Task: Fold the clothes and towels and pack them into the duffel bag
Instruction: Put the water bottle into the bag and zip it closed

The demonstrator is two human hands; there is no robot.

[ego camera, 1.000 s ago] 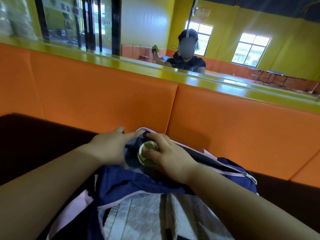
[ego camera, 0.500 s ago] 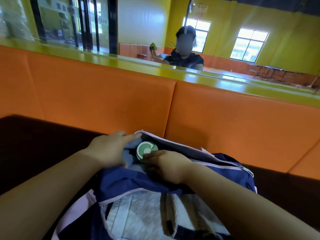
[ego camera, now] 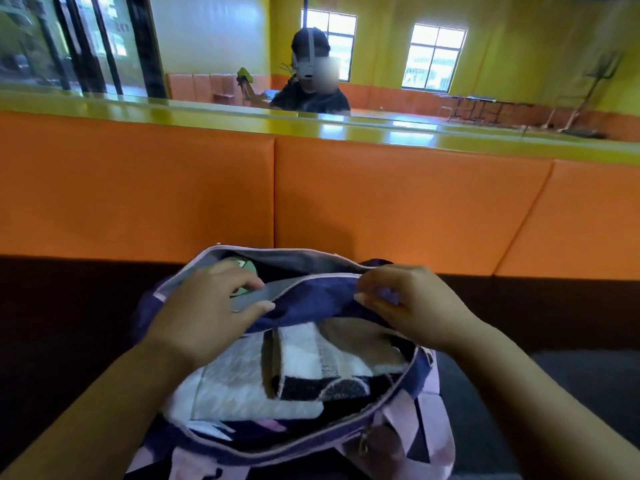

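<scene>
Currently the left hand grasps the near lip of the end pocket on the duffel bag: the fingers curl over the lip into the pocket and the thumb presses against the grey lining from below. The right hand pinches the same lip further along, with the fingertips closed on the purple fabric beside the pale pink zip trim. Both hands hold the pocket mouth apart.

Inside the pocket, just beyond the left fingers, a round green item is partly visible; what it is cannot be told.

The bag lies on the dark seat, with its main compartment unzipped toward the camera. A folded towel, patterned in white, brown and black, fills that compartment. Pink straps hang off the bag's near right side.

Behind the bag stands the orange padded backrest, topped by a glossy yellow-green ledge. Beyond the ledge sits another person in a dark top, wearing a head-mounted device.
</scene>
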